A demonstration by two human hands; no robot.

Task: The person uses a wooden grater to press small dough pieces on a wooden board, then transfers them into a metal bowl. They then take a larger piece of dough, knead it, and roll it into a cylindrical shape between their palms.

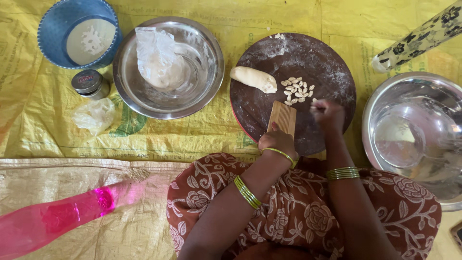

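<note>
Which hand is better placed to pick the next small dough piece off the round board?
Probably the right hand: it sits beside the pile of dough pieces on the round board. The left hand is holding the ridged wooden paddle.

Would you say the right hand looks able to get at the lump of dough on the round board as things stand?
Probably yes: the right hand is over the round board, and only small dough pieces lie between it and the dough lump.

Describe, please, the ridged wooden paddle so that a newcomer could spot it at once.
Find the round brown board dusted with flour, between the two steel bowls. At its near edge, the left hand holds the paddle upright against the board. It is the only pale, flat, grooved wooden piece there, unlike the soft dough log and the small dough bits beyond it.
</note>
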